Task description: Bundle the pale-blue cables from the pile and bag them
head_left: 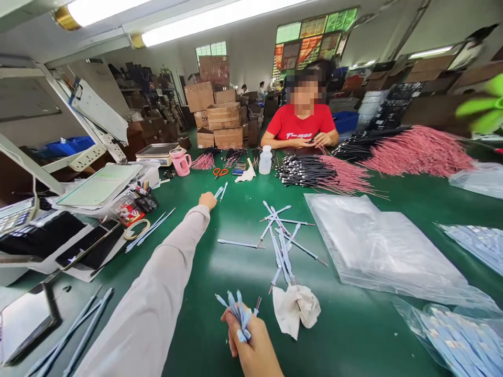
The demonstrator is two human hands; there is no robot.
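Note:
My left hand (pixel 207 200) stretches far across the green table, its fingers closed at a few short light blue cables (pixel 218 192); the fingertips are partly hidden. Close to me, my right hand (pixel 251 335) is wrapped round a bunch of light blue cables (pixel 238 311), their ends sticking up out of the fist. A loose pile of the same cables (pixel 281 241) lies crossed in the middle of the table, some with thin bare wire ends. The pile's near end touches a crumpled white tissue (pixel 296 309), just right of my right hand.
Flat clear plastic bags (pixel 385 246) lie on the right, with bagged blue cables (pixel 456 335) nearer me. Across the table, a person in a red shirt (pixel 302 125) handles something behind black-and-pink wire bundles (pixel 314 170). A white bottle (pixel 265 159), orange scissors (pixel 220 172) and pink mug (pixel 181 162) stand farther off.

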